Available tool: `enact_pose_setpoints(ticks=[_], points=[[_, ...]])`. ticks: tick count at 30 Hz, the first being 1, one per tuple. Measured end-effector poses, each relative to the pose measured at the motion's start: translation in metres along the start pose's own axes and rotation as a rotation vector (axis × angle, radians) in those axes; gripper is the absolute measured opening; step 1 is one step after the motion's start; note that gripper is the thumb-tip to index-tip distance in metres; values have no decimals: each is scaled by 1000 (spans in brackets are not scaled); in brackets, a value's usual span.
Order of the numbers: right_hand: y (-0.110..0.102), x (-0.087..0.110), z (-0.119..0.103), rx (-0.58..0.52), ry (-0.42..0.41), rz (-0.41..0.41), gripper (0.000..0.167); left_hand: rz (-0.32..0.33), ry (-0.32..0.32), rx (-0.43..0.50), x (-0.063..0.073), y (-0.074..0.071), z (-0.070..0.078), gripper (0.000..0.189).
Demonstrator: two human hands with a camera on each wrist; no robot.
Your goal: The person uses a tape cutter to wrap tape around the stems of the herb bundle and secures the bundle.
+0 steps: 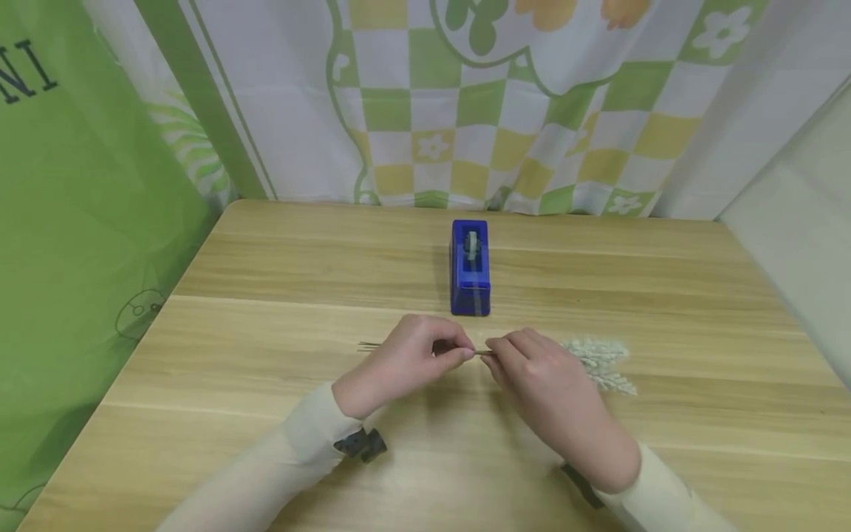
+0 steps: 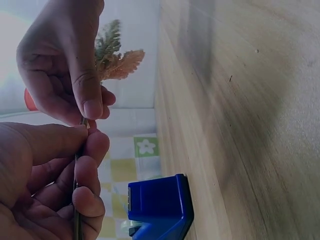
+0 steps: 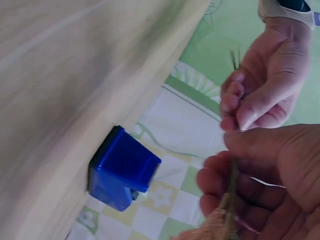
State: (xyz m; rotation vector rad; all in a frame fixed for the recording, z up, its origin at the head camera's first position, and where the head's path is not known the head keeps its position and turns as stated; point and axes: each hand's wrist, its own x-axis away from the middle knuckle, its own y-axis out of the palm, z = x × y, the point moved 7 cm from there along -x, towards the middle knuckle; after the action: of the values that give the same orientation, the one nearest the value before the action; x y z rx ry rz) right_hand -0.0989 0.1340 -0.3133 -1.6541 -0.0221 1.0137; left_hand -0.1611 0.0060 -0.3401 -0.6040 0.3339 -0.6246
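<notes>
A small bunch of thin stems with fluffy, plume-like flower heads (image 1: pixel 598 358) lies sideways between my two hands, a little above the table. The heads look pale in the head view; green and peach tones show in the left wrist view. My left hand (image 1: pixel 415 358) pinches the stems between thumb and fingers, and the bare stem ends (image 3: pixel 235 60) stick out past it. Close beside it, fingertips almost touching, my right hand (image 1: pixel 541 377) grips the stems nearer the heads. A small light glint shows on the stems between the thumbs; what it is I cannot tell.
A blue tape dispenser (image 1: pixel 470 284) with a roll of tape stands just beyond the hands on the wooden table (image 1: pixel 266 355). Behind the table hangs a checked green, yellow and white curtain (image 1: pixel 432 111). Green cloth (image 1: pixel 80 222) hangs along the left side.
</notes>
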Motion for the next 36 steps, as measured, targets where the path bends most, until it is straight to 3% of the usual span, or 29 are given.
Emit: enact_pose_setpoints(ticks=[8, 15, 23, 30, 36], points=[[3, -1, 0, 67, 36, -170, 11, -7, -41, 10, 0, 3, -5, 9], [2, -2, 3, 28, -37, -130, 18, 1, -38, 4, 0, 2, -6, 7], [5, -1, 4, 16, -95, -101, 20, -32, -62, 1, -1, 3, -9, 12], [8, 1, 4, -5, -107, -102, 21, -69, -65, -1, -2, 5, -9, 18], [10, 0, 6, 1, -66, -112, 13, -46, -53, -15, -3, 5, -9, 15]])
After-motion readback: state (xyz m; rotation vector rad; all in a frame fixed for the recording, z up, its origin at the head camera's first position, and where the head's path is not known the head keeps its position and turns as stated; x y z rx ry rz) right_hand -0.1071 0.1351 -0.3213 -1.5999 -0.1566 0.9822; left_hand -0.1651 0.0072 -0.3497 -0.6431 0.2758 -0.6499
